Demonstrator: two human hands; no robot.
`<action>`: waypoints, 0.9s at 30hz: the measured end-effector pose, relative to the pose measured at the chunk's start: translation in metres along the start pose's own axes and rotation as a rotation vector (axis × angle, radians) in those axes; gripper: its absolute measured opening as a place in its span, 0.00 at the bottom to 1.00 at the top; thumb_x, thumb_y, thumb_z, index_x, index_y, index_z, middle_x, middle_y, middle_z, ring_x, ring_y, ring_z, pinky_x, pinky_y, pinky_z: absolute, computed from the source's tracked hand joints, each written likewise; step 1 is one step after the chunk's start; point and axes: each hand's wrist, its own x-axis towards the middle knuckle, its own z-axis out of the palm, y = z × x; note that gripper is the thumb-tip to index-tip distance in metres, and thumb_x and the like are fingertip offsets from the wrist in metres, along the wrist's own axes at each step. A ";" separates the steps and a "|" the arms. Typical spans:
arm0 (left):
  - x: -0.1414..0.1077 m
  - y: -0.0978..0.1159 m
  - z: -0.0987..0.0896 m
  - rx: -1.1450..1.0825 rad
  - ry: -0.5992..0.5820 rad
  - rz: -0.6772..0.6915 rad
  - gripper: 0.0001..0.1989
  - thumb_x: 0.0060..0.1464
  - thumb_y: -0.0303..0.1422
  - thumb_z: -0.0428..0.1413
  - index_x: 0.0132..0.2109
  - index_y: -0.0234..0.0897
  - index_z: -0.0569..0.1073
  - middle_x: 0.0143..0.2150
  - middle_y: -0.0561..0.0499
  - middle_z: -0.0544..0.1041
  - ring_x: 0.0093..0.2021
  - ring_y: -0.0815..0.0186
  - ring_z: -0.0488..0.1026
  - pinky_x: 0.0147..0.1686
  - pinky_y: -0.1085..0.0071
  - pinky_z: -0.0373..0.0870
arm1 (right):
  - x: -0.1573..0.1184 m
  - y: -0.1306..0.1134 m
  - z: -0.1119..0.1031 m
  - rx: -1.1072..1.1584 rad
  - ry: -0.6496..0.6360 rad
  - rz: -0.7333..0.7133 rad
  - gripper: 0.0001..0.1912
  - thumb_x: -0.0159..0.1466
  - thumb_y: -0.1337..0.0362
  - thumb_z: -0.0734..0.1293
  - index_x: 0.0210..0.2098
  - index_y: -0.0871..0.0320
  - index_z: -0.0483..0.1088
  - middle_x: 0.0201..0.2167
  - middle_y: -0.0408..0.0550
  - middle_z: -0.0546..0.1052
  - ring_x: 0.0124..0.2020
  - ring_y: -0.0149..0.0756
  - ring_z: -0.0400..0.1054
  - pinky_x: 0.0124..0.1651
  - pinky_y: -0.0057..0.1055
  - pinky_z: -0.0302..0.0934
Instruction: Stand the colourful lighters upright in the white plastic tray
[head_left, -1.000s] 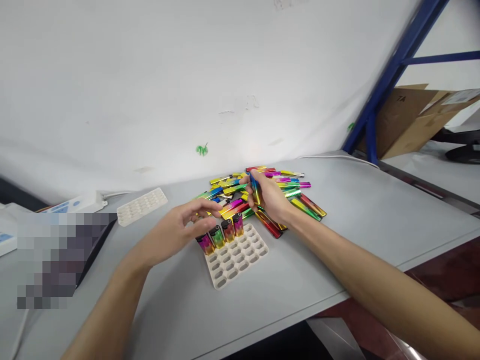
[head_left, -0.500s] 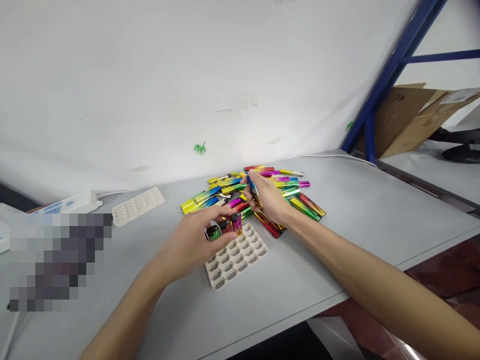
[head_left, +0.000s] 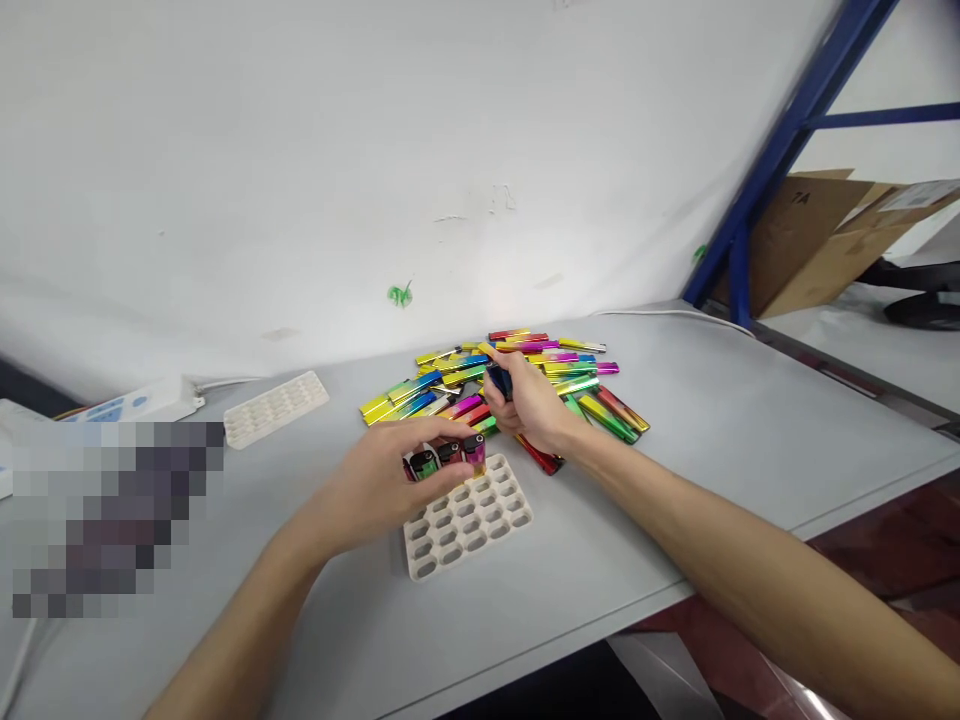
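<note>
Several lighters (head_left: pixel 475 455), with green, red and purple bodies and black tops, stand upright in a row between the thumb and fingers of my left hand (head_left: pixel 382 480). They are over the far left part of a cream tray (head_left: pixel 469 535) with rows of oval holes; whether they sit in holes is hidden by my hand. My right hand (head_left: pixel 529 400) is closed around a dark blue lighter (head_left: pixel 498 381), its top tilted toward me, above a heap of shiny multicoloured lighters (head_left: pixel 409 392). The visible nearer holes of the tray hold nothing.
A second cream tray (head_left: pixel 276 409) lies to the left, near a white box (head_left: pixel 142 402) and a cable. Behind the grey table (head_left: pixel 720 420) rises a white wall. A blue metal frame (head_left: pixel 780 150) and cardboard boxes (head_left: pixel 817 240) stand at the right.
My right hand has turned the blue lighter so its dark top faces me. My left hand and its lighters have barely moved; the tray has shifted slightly left.
</note>
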 end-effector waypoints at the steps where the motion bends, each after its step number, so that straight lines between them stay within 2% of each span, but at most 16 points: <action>1: 0.000 0.000 -0.001 -0.023 0.000 -0.005 0.17 0.59 0.48 0.57 0.51 0.48 0.79 0.48 0.54 0.82 0.47 0.60 0.78 0.46 0.66 0.74 | -0.001 -0.001 0.000 0.005 0.003 0.003 0.27 0.70 0.51 0.54 0.17 0.55 0.55 0.12 0.34 0.45 0.13 0.24 0.34 0.16 0.26 0.33; 5: 0.001 -0.009 -0.005 -0.194 0.049 -0.017 0.23 0.63 0.52 0.49 0.51 0.45 0.79 0.46 0.49 0.82 0.43 0.60 0.77 0.43 0.65 0.74 | -0.003 -0.004 0.002 0.036 0.018 0.014 0.28 0.69 0.48 0.55 0.17 0.55 0.55 0.11 0.34 0.46 0.13 0.24 0.35 0.15 0.25 0.33; 7: 0.003 -0.016 -0.006 -0.283 0.131 -0.021 0.26 0.65 0.53 0.45 0.50 0.41 0.79 0.43 0.47 0.82 0.41 0.60 0.77 0.43 0.64 0.73 | -0.003 -0.005 0.002 0.046 0.011 0.013 0.30 0.69 0.44 0.56 0.17 0.55 0.55 0.11 0.34 0.46 0.13 0.24 0.35 0.15 0.25 0.33; 9: 0.005 -0.022 -0.006 -0.330 0.264 -0.077 0.27 0.66 0.52 0.43 0.47 0.38 0.79 0.41 0.46 0.82 0.40 0.61 0.76 0.43 0.64 0.73 | -0.003 -0.005 0.002 0.039 -0.001 0.008 0.30 0.68 0.43 0.56 0.17 0.55 0.55 0.11 0.33 0.45 0.13 0.24 0.34 0.15 0.25 0.33; 11: 0.008 -0.028 -0.006 -0.297 0.385 -0.170 0.25 0.66 0.50 0.45 0.46 0.38 0.79 0.40 0.47 0.81 0.39 0.61 0.76 0.42 0.65 0.72 | -0.004 -0.005 0.002 0.031 -0.017 0.010 0.29 0.69 0.47 0.56 0.17 0.55 0.55 0.11 0.34 0.46 0.12 0.23 0.34 0.15 0.25 0.32; 13: 0.011 -0.035 -0.006 -0.157 0.437 -0.249 0.20 0.64 0.48 0.49 0.44 0.40 0.78 0.39 0.50 0.81 0.37 0.62 0.75 0.39 0.66 0.72 | -0.005 -0.005 0.002 0.028 -0.033 0.021 0.27 0.70 0.51 0.54 0.17 0.55 0.54 0.11 0.34 0.46 0.12 0.24 0.34 0.16 0.26 0.32; 15: 0.014 -0.044 -0.004 0.053 0.425 -0.237 0.15 0.61 0.46 0.52 0.42 0.42 0.78 0.39 0.51 0.81 0.36 0.62 0.74 0.38 0.66 0.70 | -0.006 -0.005 0.002 0.012 -0.042 0.025 0.27 0.70 0.51 0.54 0.17 0.55 0.54 0.12 0.34 0.46 0.13 0.24 0.34 0.17 0.27 0.32; 17: 0.017 -0.054 -0.001 0.241 0.357 -0.110 0.13 0.61 0.42 0.52 0.41 0.42 0.78 0.39 0.50 0.80 0.40 0.60 0.73 0.43 0.64 0.70 | -0.006 -0.005 0.001 -0.028 -0.048 0.018 0.28 0.70 0.47 0.54 0.18 0.55 0.56 0.13 0.34 0.46 0.14 0.24 0.34 0.17 0.27 0.33; 19: 0.020 -0.064 0.002 0.356 0.260 -0.032 0.12 0.61 0.42 0.53 0.40 0.41 0.77 0.41 0.48 0.79 0.44 0.57 0.72 0.45 0.61 0.69 | -0.005 -0.006 0.000 -0.074 -0.053 -0.022 0.28 0.71 0.45 0.52 0.22 0.55 0.61 0.15 0.35 0.50 0.15 0.26 0.40 0.18 0.27 0.40; 21: 0.021 -0.071 0.005 0.409 0.185 -0.018 0.13 0.61 0.42 0.53 0.43 0.41 0.77 0.42 0.46 0.78 0.46 0.55 0.71 0.46 0.60 0.68 | -0.004 -0.011 -0.004 -0.142 -0.071 -0.095 0.26 0.72 0.47 0.52 0.26 0.56 0.66 0.18 0.38 0.58 0.18 0.28 0.51 0.23 0.29 0.52; 23: 0.021 -0.076 0.006 0.427 0.141 -0.021 0.13 0.61 0.42 0.53 0.45 0.41 0.77 0.44 0.45 0.77 0.47 0.54 0.70 0.47 0.59 0.68 | -0.006 -0.019 -0.009 -0.272 -0.112 -0.148 0.21 0.71 0.50 0.58 0.29 0.56 0.68 0.24 0.43 0.69 0.27 0.31 0.62 0.34 0.31 0.60; 25: 0.021 -0.079 0.006 0.441 0.120 -0.023 0.13 0.62 0.41 0.52 0.46 0.41 0.76 0.45 0.45 0.76 0.48 0.54 0.69 0.47 0.59 0.68 | -0.010 -0.028 -0.017 -0.432 -0.188 -0.136 0.16 0.67 0.52 0.65 0.30 0.56 0.70 0.30 0.45 0.74 0.33 0.33 0.65 0.38 0.32 0.60; 27: 0.021 -0.080 0.005 0.463 0.111 -0.023 0.13 0.62 0.40 0.52 0.47 0.40 0.76 0.45 0.44 0.76 0.48 0.53 0.69 0.47 0.58 0.68 | -0.012 -0.036 -0.025 -0.534 -0.261 -0.081 0.13 0.65 0.53 0.69 0.32 0.56 0.71 0.31 0.45 0.76 0.31 0.32 0.64 0.36 0.32 0.58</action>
